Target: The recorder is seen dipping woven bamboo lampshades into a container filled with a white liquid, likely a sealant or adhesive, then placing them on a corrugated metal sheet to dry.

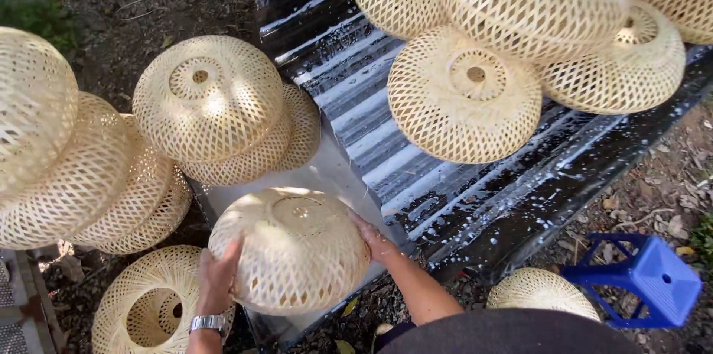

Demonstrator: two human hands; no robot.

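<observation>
Woven shade: a pale, dome-shaped bamboo lampshade (291, 250) with an open lattice weave and a flat ringed top, held over the near end of a wet corrugated metal sheet (445, 176).
Left hand: the left hand (218, 277) lies flat on the shade's near left flank, fingers spread upward over the weave; a metal wristwatch (209, 323) sits on the wrist.
Right hand: the right hand (373, 240) presses the right flank, fingers spread and curved to the dome.
Grip: two open palms on opposite sides, likely because the thin lattice would dent under a pinch, so the load is shared across the weave.
Sheet: dark, ridged and spotted with white drops; it slopes from the far left corner to the near right edge, and I judge the ridges let liquid run off.
Stack on sheet: several shades (520, 34) lean overlapping at its far right end, touching one another.
Left piles: more shades (212, 101) beside the sheet's left edge and a nested row (74, 176) further left.
Ground: one shade (152, 302) lies open side up below the left hand; another (542, 293) sits near a blue plastic stool (653, 280).
</observation>
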